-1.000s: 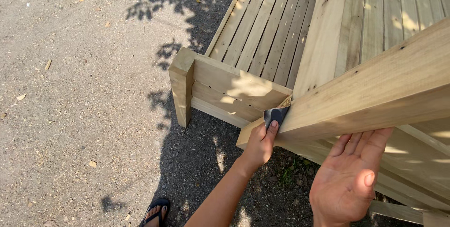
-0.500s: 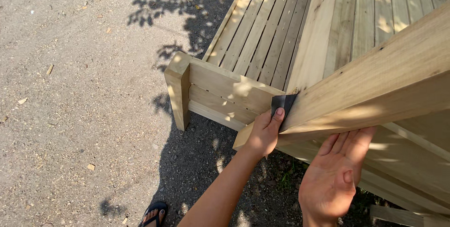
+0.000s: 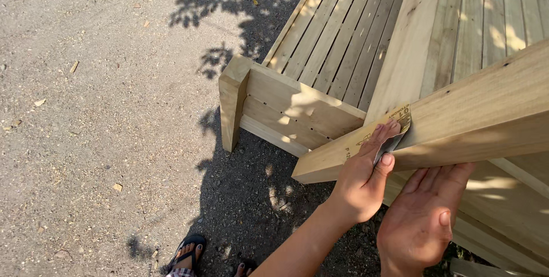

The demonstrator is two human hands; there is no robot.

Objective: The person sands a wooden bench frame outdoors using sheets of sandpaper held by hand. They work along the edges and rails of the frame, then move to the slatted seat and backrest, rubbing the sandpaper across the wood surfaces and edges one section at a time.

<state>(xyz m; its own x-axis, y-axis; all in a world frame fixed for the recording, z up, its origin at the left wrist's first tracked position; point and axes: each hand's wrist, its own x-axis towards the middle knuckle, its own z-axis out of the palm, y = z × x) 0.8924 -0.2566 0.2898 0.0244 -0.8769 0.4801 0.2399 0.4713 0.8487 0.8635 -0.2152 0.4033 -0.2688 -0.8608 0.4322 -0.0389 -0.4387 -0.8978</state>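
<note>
A folded sheet of sandpaper (image 3: 393, 133) is pinched between the thumb and fingers of the left hand (image 3: 361, 177) and pressed onto the upper edge of a slanting wooden beam (image 3: 457, 122), near its lower end. The right hand (image 3: 423, 217) is spread flat, fingers apart, against the beam's underside, gripping nothing. Beyond the beam lies a slatted timber deck (image 3: 343, 42), with gravel ground (image 3: 103, 111) beneath.

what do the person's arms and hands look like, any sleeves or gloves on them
Both hands are bare: no gloves, rings or watch show on the left hand or the right hand. The left forearm is uncovered as far as the picture's edge, with no sleeve. Little of the right arm is in view.
</note>
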